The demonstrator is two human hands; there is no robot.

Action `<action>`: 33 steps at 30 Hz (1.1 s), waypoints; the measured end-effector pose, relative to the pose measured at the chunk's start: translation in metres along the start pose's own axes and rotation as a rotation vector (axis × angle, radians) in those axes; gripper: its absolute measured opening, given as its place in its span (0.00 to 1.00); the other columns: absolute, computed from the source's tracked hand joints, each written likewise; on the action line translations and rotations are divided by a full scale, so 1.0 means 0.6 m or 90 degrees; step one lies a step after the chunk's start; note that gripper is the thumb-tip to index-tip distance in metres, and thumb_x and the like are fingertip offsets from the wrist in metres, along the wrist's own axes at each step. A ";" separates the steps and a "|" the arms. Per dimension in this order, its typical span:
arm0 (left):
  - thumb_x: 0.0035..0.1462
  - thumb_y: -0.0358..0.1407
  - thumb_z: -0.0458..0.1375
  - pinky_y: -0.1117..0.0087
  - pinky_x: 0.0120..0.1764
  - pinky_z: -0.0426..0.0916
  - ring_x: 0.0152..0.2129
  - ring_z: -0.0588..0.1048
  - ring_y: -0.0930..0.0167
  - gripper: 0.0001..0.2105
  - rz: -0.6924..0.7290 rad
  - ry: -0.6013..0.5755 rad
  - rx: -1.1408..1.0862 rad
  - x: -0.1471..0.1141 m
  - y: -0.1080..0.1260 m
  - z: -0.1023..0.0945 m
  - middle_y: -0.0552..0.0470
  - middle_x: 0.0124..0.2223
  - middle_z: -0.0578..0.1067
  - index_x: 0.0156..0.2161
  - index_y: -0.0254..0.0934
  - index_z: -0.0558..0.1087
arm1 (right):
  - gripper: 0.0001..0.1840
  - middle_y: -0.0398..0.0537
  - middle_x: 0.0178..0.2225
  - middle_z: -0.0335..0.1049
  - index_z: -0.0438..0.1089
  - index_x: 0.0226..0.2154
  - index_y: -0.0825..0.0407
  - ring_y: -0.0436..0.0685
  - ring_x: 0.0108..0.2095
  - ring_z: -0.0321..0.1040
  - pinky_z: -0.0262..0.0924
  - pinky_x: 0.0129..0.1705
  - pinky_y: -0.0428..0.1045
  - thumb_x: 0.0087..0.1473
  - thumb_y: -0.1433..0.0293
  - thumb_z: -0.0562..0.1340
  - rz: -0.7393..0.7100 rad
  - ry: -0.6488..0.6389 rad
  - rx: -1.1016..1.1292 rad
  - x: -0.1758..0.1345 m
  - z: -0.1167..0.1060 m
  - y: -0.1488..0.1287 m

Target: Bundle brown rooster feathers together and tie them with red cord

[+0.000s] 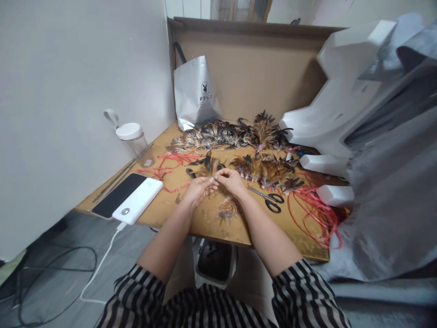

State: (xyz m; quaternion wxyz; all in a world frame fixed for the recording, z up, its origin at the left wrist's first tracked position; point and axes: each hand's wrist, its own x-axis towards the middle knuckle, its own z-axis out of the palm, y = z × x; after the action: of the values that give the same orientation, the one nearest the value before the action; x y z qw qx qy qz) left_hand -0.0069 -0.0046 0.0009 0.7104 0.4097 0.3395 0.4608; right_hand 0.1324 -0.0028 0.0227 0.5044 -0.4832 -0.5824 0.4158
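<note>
Meeting at curled fingertips beside a feather tuft (207,165) mid-table, the left hand (200,189) and right hand (232,182) have some bare wood before the table (205,224)'s front edge, scissors (266,196) rightward; how firmly they close, and on what, cannot be told.

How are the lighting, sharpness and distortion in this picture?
Head view: soft light on the table; sheen on the silver tote bag; dim inside the bin below; fine strands of the brown feathers blurred; wide-angle stretching toward the edges.

The scissors (266,197) lie on the table (208,225), before feather bundles (268,172).
</note>
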 end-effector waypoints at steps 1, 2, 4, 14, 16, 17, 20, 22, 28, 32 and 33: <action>0.43 0.35 0.62 0.81 0.23 0.62 0.19 0.69 0.80 0.09 0.000 0.003 0.005 0.000 0.000 0.001 0.47 0.24 0.74 0.27 0.28 0.73 | 0.09 0.42 0.21 0.67 0.69 0.23 0.56 0.46 0.22 0.60 0.55 0.30 0.44 0.37 0.67 0.62 -0.007 0.000 -0.008 0.000 0.000 0.000; 0.43 0.35 0.62 0.81 0.22 0.62 0.18 0.69 0.80 0.09 0.000 0.005 0.012 -0.001 0.000 0.002 0.48 0.23 0.73 0.26 0.28 0.72 | 0.09 0.42 0.21 0.67 0.68 0.23 0.56 0.46 0.22 0.60 0.55 0.30 0.44 0.37 0.67 0.62 -0.011 -0.002 -0.014 0.000 0.000 0.000; 0.42 0.36 0.62 0.81 0.21 0.61 0.17 0.68 0.80 0.09 0.006 0.007 0.030 -0.001 0.000 0.003 0.49 0.22 0.72 0.25 0.28 0.72 | 0.09 0.42 0.21 0.67 0.68 0.23 0.56 0.46 0.22 0.60 0.56 0.29 0.44 0.37 0.67 0.61 -0.006 -0.004 -0.020 0.001 0.001 0.002; 0.40 0.37 0.63 0.81 0.20 0.60 0.16 0.67 0.81 0.11 0.106 0.153 -0.044 0.012 0.003 -0.005 0.52 0.22 0.71 0.25 0.29 0.69 | 0.10 0.45 0.24 0.71 0.72 0.24 0.55 0.50 0.25 0.65 0.55 0.29 0.43 0.40 0.66 0.58 -0.012 0.105 -0.284 0.036 -0.040 0.040; 0.40 0.36 0.63 0.81 0.21 0.60 0.16 0.67 0.81 0.11 0.110 0.165 -0.059 0.015 0.002 -0.007 0.51 0.23 0.72 0.26 0.29 0.69 | 0.10 0.46 0.24 0.71 0.72 0.23 0.53 0.51 0.26 0.65 0.54 0.29 0.44 0.41 0.66 0.58 -0.012 0.083 -0.410 0.037 -0.045 0.034; 0.40 0.36 0.63 0.81 0.21 0.60 0.16 0.67 0.81 0.11 0.108 0.163 -0.061 0.015 0.002 -0.008 0.51 0.23 0.72 0.26 0.29 0.69 | 0.10 0.46 0.24 0.71 0.72 0.23 0.52 0.52 0.27 0.66 0.53 0.28 0.44 0.42 0.66 0.57 -0.007 0.072 -0.467 0.037 -0.044 0.028; 0.40 0.36 0.63 0.81 0.21 0.60 0.17 0.67 0.81 0.11 0.102 0.154 -0.056 0.015 0.002 -0.008 0.51 0.23 0.72 0.26 0.30 0.69 | 0.09 0.50 0.26 0.72 0.73 0.24 0.51 0.54 0.29 0.67 0.54 0.29 0.45 0.42 0.67 0.58 0.023 0.044 -0.604 0.033 -0.029 0.008; 0.40 0.37 0.63 0.81 0.20 0.60 0.16 0.66 0.81 0.11 0.097 0.156 -0.052 0.014 0.003 -0.007 0.52 0.23 0.71 0.25 0.30 0.68 | 0.09 0.54 0.28 0.72 0.73 0.25 0.51 0.57 0.31 0.68 0.55 0.30 0.47 0.41 0.68 0.59 0.044 0.034 -0.669 0.032 -0.016 0.000; 0.41 0.37 0.62 0.80 0.21 0.60 0.16 0.66 0.81 0.11 0.084 0.159 -0.044 0.010 0.008 -0.002 0.52 0.23 0.71 0.25 0.30 0.69 | 0.06 0.58 0.24 0.71 0.72 0.22 0.56 0.57 0.28 0.67 0.55 0.30 0.48 0.40 0.72 0.59 0.057 0.072 -0.622 0.036 -0.021 0.022; 0.40 0.37 0.63 0.80 0.21 0.59 0.17 0.67 0.81 0.11 0.072 0.148 -0.046 0.008 0.007 -0.001 0.52 0.23 0.72 0.25 0.30 0.69 | 0.06 0.47 0.16 0.66 0.71 0.19 0.55 0.50 0.19 0.61 0.52 0.22 0.44 0.36 0.69 0.60 0.066 0.057 -0.392 0.038 -0.050 0.046; 0.40 0.37 0.63 0.80 0.21 0.59 0.17 0.67 0.81 0.11 0.070 0.146 -0.043 0.009 0.006 -0.002 0.52 0.23 0.72 0.25 0.30 0.69 | 0.06 0.44 0.14 0.65 0.70 0.19 0.56 0.48 0.16 0.58 0.50 0.20 0.43 0.36 0.69 0.60 0.091 0.049 -0.326 0.037 -0.055 0.048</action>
State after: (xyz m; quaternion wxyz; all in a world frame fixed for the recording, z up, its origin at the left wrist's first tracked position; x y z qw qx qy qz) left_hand -0.0074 0.0014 0.0032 0.6542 0.3482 0.3797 0.5537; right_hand 0.1686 0.0244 0.0035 0.3567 -0.6505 -0.6136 0.2705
